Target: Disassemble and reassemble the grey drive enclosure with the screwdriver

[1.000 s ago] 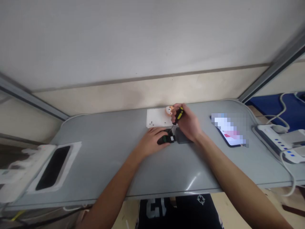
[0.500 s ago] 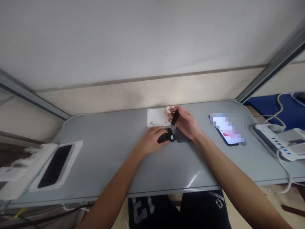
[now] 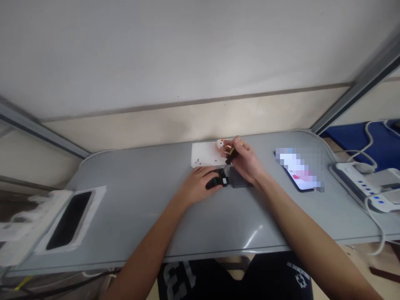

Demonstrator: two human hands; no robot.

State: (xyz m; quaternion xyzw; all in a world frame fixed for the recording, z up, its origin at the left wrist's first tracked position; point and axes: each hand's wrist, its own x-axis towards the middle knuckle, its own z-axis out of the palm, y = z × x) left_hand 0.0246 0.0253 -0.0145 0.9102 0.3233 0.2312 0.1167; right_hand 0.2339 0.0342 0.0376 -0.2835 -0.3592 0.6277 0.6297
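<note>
On the grey table, my left hand point(image 3: 199, 183) is closed around a small black device point(image 3: 215, 182) with green circuitry showing. A black and yellow screwdriver point(image 3: 231, 155) is held in my right hand point(image 3: 246, 162), its shaft slanting down to the device. Beside the device, partly under my right hand, lies a dark grey box-like object point(image 3: 239, 179). Behind my hands is a white sheet point(image 3: 204, 152) with several tiny dark pieces on its left part. A small orange and white figure point(image 3: 220, 143) stands at the sheet's right end, close to my right fingertips.
To the right a lit phone point(image 3: 296, 171) lies near a white power strip point(image 3: 364, 185) with cables. At the left, a black phone point(image 3: 69, 221) rests on white paper beside another power strip point(image 3: 40, 225). A wall point(image 3: 175, 123) rises behind the table.
The screwdriver has turned in my right fingers, so its yellow part now shows. My left hand remains on the device. The view has shifted slightly.
</note>
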